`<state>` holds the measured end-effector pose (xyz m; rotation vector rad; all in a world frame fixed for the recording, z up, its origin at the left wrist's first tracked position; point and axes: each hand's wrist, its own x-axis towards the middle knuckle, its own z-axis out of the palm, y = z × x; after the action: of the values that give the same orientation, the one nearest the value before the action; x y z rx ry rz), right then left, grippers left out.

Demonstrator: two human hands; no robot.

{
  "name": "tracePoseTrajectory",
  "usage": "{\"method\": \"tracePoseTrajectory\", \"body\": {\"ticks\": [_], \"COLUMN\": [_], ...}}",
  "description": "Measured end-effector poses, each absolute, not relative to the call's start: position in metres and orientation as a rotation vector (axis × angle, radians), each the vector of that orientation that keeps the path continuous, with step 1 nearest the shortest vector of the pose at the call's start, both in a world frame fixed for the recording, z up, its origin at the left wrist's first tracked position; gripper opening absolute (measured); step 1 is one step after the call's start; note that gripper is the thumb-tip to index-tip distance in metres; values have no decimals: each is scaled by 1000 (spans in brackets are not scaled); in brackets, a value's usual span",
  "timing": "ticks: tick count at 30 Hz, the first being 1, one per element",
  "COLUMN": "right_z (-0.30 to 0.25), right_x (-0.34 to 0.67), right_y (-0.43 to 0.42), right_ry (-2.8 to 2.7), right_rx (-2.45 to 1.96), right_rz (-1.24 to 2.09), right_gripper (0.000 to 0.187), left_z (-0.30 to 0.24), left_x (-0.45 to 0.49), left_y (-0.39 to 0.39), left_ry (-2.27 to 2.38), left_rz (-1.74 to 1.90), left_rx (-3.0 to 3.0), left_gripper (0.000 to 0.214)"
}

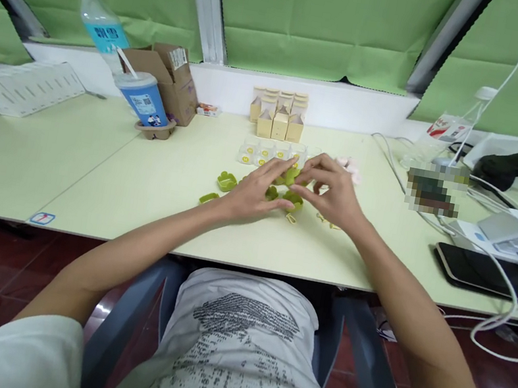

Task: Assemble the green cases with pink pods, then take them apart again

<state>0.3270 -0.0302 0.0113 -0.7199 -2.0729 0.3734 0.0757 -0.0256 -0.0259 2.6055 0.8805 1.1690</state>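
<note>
My left hand [257,188] hovers over the middle of the table, fingers stretched out and thumb apart. Its fingertips are at a green flower-shaped cup [291,175], which my right hand [332,190] pinches from the other side. Beneath the hands lie another green cup [293,201] and a smaller green piece [272,193], partly covered. To the left of my left hand are two more green cups, one upright [226,181] and one near the front [209,198]. Small yellow loops [291,218] lie below the hands.
Behind the hands stand clear cups with yellow stickers [264,155] and several small cardboard boxes [280,122]. Pink pieces [351,168] lie to the right. A blue drink cup [142,100], bottle [101,22] and carton [173,82] stand left; cables and a black phone [490,273] lie right.
</note>
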Motion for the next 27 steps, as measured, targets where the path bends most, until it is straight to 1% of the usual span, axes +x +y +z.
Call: {"method": "tracePoseTrajectory", "body": {"ticks": [2,3,4,8,11,15,18,21,27], "right_z": [9,8,6,-2,-9,-10,-7,-4,-2], "right_x": [314,310,308,308,307,302,303,306,314], "right_y": [-37,-39,-39,-33,-29,-30,-33,-33,-26], "right_ry": [-2088,-2080,-2068,-2092,-2147,-2197,-2276,-2355,-2351], "right_rx": [-662,-665,-680,-701,-715,-732,-796,-850,-765], "right_rz": [400,390,355,121,78,63,28,-22,18], "right_gripper": [42,39,35,19,19,27,21,15,10], "left_z": [-22,-21,-20,-24,-27,-29,-30,-30,-25], "left_x": [76,75,75,72,69,65,63,63,69], "left_y": [-28,-29,-30,-28,-26,-24,-23,-22,-26], "left_ry": [886,903,917,903,864,737,678,717,812], "left_rz": [1262,1296,1327,1397,1433,1485,1476,1395,1262], "left_rx": [2567,2556,2547,2542,2571,2605,2632,2648,2568], "left_gripper": [70,65,64,78,81,82,83,81,73]}}
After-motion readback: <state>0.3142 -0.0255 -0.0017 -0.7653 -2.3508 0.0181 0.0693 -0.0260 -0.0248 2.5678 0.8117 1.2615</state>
